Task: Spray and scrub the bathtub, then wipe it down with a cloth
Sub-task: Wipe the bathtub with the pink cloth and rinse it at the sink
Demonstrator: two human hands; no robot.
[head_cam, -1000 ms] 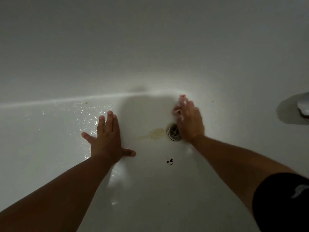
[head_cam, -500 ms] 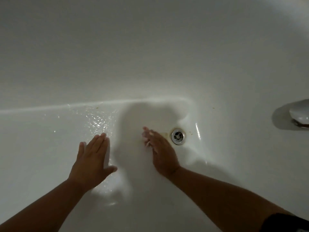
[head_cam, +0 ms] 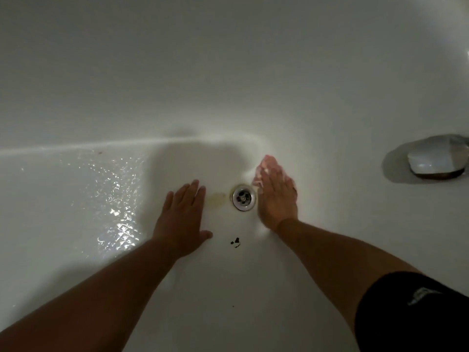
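The left hand [head_cam: 181, 219] lies flat and spread on the floor of the bathtub [head_cam: 228, 72], palm down, thumb out to the side, holding nothing. The right hand [head_cam: 276, 196] also lies flat with its fingers stretched forward, pressing a pale pink thing [head_cam: 266, 166] that shows blurred under the fingertips; whether it is a sponge or a cloth cannot be told. Between the two hands sits the round metal drain [head_cam: 243, 197], touching the inner edge of the right hand. A yellowish stain [head_cam: 217, 199] lies just beyond the left fingertips, on the left-hand side of the drain. The bare left hand is nearer the stain, so the scrubbing right hand would probably have to sweep leftward across the drain to reach it. Nearer the wrists lie some dark specks [head_cam: 235, 243]; outward of the left hand the floor glistens wet [head_cam: 114, 189], and well out to the right is a chrome spout [head_cam: 434, 158].
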